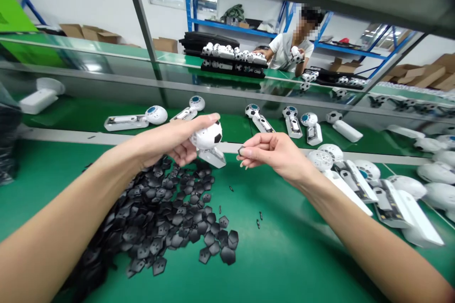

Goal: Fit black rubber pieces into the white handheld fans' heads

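My left hand is wrapped round a white ball-headed device with a black patch on its ball and a white body hanging below. To the right of it, my right hand pinches a small dark piece between thumb and index finger. The piece and the device are apart. Under my left hand and forearm spreads a big heap of black pentagonal pieces. A few tiny black parts lie on the green table.
White devices crowd the right side. More, some with black patches, line the green strip behind a pale ledge. A dark plastic bag sits at the left edge. Across the glass, a person holds a similar device.
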A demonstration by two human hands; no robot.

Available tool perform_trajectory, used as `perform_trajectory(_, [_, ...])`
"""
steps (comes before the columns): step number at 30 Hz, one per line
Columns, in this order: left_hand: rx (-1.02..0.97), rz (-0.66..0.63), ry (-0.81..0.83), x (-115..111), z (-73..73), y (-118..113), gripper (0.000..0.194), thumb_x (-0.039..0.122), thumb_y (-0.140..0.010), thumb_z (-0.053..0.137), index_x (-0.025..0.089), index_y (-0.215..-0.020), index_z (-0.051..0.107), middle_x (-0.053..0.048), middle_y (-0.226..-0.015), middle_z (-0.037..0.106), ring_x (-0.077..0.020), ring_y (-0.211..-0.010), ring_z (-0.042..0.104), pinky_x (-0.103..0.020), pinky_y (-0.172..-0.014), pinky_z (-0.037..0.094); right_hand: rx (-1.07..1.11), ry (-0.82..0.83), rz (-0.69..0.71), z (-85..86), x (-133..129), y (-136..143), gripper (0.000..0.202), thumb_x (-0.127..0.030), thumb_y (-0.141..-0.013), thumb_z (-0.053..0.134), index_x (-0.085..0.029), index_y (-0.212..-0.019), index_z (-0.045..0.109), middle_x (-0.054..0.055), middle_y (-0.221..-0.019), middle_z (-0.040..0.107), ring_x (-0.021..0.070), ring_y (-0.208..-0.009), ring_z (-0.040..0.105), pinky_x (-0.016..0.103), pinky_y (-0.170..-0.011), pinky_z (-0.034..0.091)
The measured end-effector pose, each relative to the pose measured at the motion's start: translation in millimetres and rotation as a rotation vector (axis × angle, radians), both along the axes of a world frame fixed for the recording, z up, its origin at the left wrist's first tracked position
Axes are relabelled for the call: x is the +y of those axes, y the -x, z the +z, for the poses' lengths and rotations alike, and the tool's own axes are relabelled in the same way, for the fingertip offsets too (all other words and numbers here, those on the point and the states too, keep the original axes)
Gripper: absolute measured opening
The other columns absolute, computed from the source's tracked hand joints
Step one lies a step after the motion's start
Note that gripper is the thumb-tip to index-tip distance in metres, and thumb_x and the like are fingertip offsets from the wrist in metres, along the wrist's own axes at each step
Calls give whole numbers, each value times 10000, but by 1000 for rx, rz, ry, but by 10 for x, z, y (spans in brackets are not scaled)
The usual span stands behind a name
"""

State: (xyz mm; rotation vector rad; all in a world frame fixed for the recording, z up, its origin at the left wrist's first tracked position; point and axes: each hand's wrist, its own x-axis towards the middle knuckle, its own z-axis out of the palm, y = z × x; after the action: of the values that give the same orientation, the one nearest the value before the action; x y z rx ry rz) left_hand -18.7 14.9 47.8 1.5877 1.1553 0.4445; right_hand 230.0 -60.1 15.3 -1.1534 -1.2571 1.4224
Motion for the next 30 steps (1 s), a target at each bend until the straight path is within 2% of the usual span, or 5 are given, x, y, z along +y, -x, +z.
perform_trajectory(4, [-45,-76,223,-58,12,44,735,874,-688,813,192,-960,821,-176,-884,826,-347,-804,813,-393,-689,677,4,-108,-97,57,-16,-10,416,-484,-667,1042,-167,-820,820,50,-750,822,167,-693,799,265,-701,678])
perform_trajectory(10, [-400,-91,120,-125,-123,-81,658,459,-753,991,317,-1331,710,-68,-1310,752,-291,-1147,781,-432,-1016,668,-49,-384,-241,68,-101,36,327,-483,-751,986,-203,-801,823,35,-708,798,207,-678,795,343,-701,696])
perform_trajectory(17, [-462,-5,-26,-239,-159,-204,730,400,-724,1008,309,-1354,652,-37,-1140,692,-224,-1009,704,-429,-957,655,-76,-471,-252,33,-87,49,218,-392,-820,927,-225,-943,861,26,-814,825,199,-721,796,350,-731,702])
perform_trajectory(24, [-466,49,-182,-227,-262,-230,662,382,-746,985,319,-1310,644,-22,-1147,623,-180,-939,622,-283,-785,545,-30,-465,-296,31,-105,67,312,-488,-768,976,-221,-830,826,49,-805,832,243,-746,823,393,-759,725])
perform_trajectory(30, [-462,52,-228,-240,-310,-264,628,369,-754,959,323,-1290,636,-18,-1081,593,-178,-875,582,-273,-732,511,-17,-443,-325,26,-112,80,404,-544,-730,988,-209,-828,786,65,-766,828,269,-706,824,403,-714,723])
